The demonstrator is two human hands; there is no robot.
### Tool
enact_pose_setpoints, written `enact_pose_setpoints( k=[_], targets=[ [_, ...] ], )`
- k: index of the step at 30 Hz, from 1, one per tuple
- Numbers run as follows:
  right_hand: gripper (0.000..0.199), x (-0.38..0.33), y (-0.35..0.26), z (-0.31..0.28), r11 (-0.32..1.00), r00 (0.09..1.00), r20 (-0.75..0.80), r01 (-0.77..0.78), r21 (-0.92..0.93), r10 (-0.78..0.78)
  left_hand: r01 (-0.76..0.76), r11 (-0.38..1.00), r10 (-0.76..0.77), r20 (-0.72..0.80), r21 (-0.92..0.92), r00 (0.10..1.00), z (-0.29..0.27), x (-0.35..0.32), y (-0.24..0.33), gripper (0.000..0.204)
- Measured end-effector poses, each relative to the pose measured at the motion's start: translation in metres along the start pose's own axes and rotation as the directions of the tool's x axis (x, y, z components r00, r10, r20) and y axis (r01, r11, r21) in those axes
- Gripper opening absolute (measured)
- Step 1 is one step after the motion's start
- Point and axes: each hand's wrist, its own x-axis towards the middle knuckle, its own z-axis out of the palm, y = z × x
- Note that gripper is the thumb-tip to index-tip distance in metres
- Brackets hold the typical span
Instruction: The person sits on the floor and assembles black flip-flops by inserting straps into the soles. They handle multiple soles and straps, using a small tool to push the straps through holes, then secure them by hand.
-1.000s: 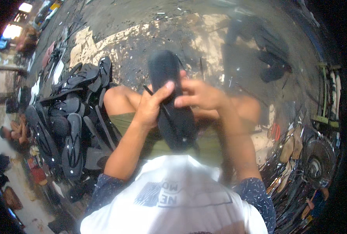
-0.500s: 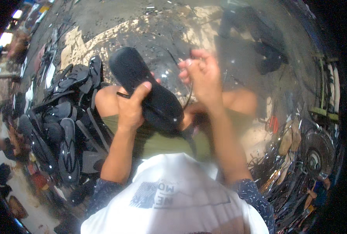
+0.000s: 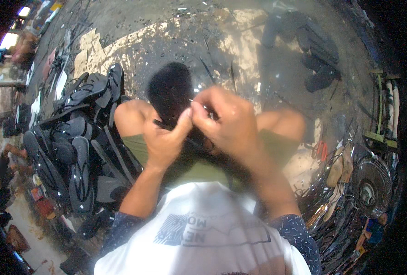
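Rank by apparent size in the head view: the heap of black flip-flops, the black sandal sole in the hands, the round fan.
1. Heap of black flip-flops, largest by far.
2 and 3. Black sandal sole and round metal fan: unsure; the sole is partly hidden by the hands and nearer the camera.

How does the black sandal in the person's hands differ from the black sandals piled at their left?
The held sandal is single, gripped by both the left hand and right hand above the lap; the sandal pile lies stacked on the floor, untouched. Both are black.
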Motion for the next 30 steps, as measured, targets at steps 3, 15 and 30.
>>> enact_pose_setpoints(
  k=[3, 15, 30],
  targets=[
    [0.016, 0.000, 0.000, -0.001, 0.999, 0.999, 0.026, 0.019, 0.029, -0.019, -0.107, 0.979, 0.110, -0.005, 0.174, 0.994, -0.006, -0.006, -0.020, 0.022],
    [0.016, -0.015, 0.011, 0.002, 0.992, 0.999, -0.007, -0.052, 0.119, 0.054, -0.013, 0.992, 0.002, 0.083, 0.124, 0.997, -0.006, -0.001, -0.019, 0.065],
    [0.012, -0.013, 0.015, 0.007, 0.985, 0.995, -0.035, 0.082, -0.154, -0.088, 0.168, 0.985, -0.172, 0.266, 0.040, 0.948, -0.013, 0.001, 0.006, 0.039]
  ],
)
